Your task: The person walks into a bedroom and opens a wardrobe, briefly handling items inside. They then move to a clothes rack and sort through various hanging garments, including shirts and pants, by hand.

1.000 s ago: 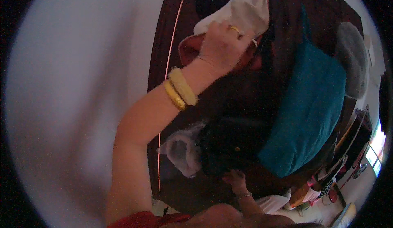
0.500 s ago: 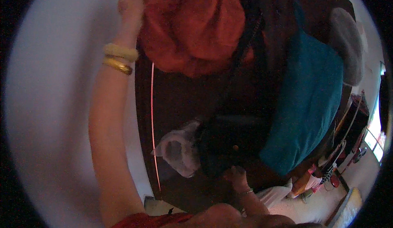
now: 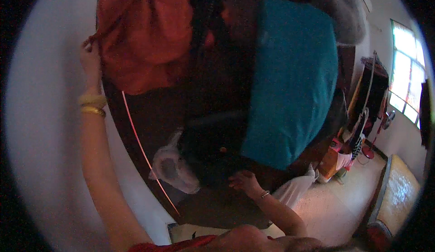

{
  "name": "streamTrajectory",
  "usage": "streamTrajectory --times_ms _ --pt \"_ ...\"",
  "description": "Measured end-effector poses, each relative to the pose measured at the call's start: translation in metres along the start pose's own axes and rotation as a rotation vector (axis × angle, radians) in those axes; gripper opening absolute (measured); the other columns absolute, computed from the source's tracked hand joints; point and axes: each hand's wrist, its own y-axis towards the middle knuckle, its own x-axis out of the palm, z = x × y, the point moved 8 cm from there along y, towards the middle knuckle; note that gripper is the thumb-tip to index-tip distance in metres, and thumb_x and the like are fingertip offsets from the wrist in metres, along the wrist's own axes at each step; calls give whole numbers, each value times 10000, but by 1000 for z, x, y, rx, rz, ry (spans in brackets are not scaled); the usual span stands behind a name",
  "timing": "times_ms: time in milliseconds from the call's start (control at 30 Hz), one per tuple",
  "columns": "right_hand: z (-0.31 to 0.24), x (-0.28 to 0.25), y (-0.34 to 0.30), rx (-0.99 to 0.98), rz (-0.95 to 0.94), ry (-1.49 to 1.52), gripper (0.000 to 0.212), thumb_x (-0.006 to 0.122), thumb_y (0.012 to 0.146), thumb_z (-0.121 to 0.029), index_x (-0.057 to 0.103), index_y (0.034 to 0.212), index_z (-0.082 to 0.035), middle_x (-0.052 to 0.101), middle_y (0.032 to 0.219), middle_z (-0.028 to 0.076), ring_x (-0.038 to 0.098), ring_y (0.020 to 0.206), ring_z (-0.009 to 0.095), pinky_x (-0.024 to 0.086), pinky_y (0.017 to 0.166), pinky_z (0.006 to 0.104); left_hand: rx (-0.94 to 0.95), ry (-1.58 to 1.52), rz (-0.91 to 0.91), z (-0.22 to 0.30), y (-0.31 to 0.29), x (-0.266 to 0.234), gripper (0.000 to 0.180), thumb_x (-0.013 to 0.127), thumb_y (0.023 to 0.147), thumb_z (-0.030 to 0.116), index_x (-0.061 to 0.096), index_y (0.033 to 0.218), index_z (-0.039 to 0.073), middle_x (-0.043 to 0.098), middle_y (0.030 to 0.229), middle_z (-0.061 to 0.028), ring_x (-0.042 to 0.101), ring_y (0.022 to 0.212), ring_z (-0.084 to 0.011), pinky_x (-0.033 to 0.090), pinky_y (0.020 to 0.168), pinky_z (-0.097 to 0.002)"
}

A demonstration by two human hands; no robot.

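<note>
My left hand (image 3: 92,58) is raised at the far left, beside the wall. Its fingers are closed at the edge of a bunched orange-red cloth (image 3: 145,39), where a thin dark strip runs from the fingertips into the cloth. My right hand (image 3: 246,182) is low in the middle, with bent fingers apart and nothing seen in them. It is nearest to a black cloth-like thing (image 3: 210,148) bearing a small round tan spot. A whitish see-through bag (image 3: 174,170) lies left of that. To the right spreads a large teal cloth (image 3: 294,84).
A dark brown panel (image 3: 204,209) with a pinkish bright line along its left side backs these things. A grey fuzzy thing (image 3: 342,12) is at the upper right. Boxes and bags (image 3: 333,159) stand on the floor near a padded bench (image 3: 398,191) and a bright window (image 3: 405,66).
The view has swung right, so the cloths and both hands appear farther left and the window shows more. My left hand stays at the orange-red cloth's edge. My right hand stays near the black thing.
</note>
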Motion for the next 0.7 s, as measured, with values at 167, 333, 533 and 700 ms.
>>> streamTrajectory --times_ms 167,333,533,700 --pt "-4 -29 -35 -12 -51 9 197 457 811 -166 473 917 -1 576 848 151 579 663 226 471 560 296 196 123 132 82 -22 -56 498 599 712 188 369 1112 -2 449 1071 -163 462 950 -248 363 804 -346" --pt "-33 -52 -81 -54 -117 62 194 472 794 -157 482 914 -5 578 831 142 574 637 219 467 562 293 493 294 129 199 -141 -94 469 573 725 138 369 1128 14 385 1144 -152 411 1014 -240 328 858 -319" --pt "-78 -108 -129 -52 -118 135 156 471 794 -149 490 878 -19 578 812 131 573 632 212 465 554 292 -393 -458 -503 249 -328 -34 492 514 774 232 324 1187 43 423 1119 -108 442 964 -192 365 809 -263" --pt "-94 -143 -151 -12 -208 224 195 488 812 -197 468 904 -27 570 850 157 580 673 240 465 562 309 -573 -412 -665 255 -399 21 508 465 811 312 312 1181 -2 399 1165 -115 441 1001 -213 361 828 -295"
